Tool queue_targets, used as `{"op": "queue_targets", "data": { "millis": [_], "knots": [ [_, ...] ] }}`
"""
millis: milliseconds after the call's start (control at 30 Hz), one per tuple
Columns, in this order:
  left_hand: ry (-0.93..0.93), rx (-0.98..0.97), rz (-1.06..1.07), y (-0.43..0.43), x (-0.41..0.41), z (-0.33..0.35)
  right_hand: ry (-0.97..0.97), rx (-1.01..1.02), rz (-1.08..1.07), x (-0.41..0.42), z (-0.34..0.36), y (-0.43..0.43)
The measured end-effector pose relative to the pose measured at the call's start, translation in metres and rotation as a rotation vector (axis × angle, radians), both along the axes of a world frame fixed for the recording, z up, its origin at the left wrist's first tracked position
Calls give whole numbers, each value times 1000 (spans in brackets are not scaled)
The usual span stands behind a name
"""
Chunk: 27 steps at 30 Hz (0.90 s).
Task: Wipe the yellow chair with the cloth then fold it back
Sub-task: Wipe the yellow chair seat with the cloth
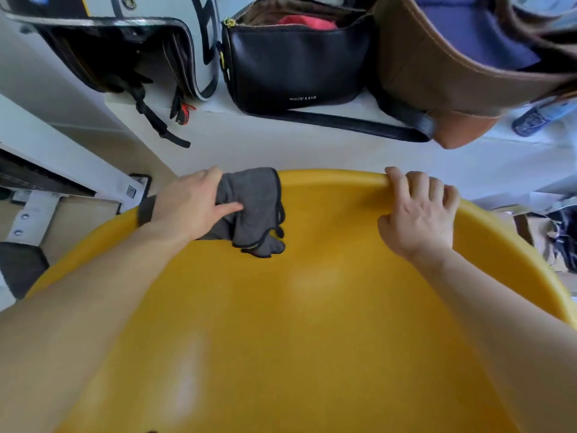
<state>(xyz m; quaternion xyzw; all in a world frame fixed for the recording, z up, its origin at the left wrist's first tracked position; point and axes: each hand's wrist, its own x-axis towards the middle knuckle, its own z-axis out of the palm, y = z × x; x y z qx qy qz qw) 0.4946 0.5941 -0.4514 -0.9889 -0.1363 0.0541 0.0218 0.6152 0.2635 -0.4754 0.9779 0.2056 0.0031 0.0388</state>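
Left hand (190, 207) clamps the bunched grey cloth (253, 210) on the glossy yellow plastic chair's (312, 307) far rim, right hand (421, 210) gripping it — wiping underway, folding left.

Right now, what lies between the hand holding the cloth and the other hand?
Head view: only bare yellow chair rim and shell between the left hand, pressing the grey cloth, and the right hand.

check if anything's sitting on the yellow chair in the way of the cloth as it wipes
Nothing visible does. The left hand presses the grey cloth onto the yellow chair near its top edge; the right hand only grips the rim, off to the side.
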Motion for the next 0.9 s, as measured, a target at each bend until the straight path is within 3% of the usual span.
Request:
{"op": "queue_targets", "data": {
  "millis": [167, 367, 500, 700, 900],
  "knots": [
    [87, -41, -125, -65, 66, -1, 39, 61, 5, 5, -5, 2],
    [28, -132, -298, -178, 122, -4, 29, 147, 35, 7, -6, -10],
    [-51, -135, -313, -150, 101, -7, 5, 46, 120, 5, 0, -40],
    [2, -96, -177, -84, 63, -4, -18, 26, -222, -25, 4, -110],
    [159, -95, -213, -142, 107, 4, -4, 87, -333, -22, -1, -101]
  ]
}}
